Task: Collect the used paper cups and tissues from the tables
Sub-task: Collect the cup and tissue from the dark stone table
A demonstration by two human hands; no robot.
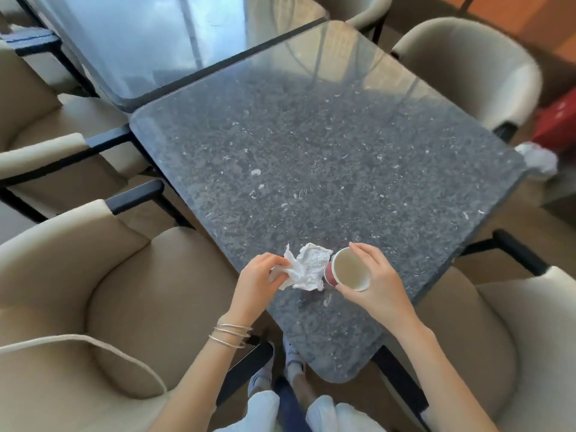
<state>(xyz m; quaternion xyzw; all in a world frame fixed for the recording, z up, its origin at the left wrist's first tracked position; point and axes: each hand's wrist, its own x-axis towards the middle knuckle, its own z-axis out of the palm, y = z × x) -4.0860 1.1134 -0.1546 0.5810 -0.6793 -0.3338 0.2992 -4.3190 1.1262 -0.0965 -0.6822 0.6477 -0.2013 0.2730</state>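
Observation:
My left hand grips a crumpled white tissue over the near corner of the dark speckled stone table. Right beside the tissue, my right hand holds a red paper cup with a white inside, tilted with its mouth toward me. The cup looks empty. Another crumpled white tissue lies beyond the table's right corner, on the floor as far as I can tell.
Beige padded armchairs with black arms ring the table, one at my left and one at my right. A second glossy table adjoins at the far left. Something red sits at the right edge.

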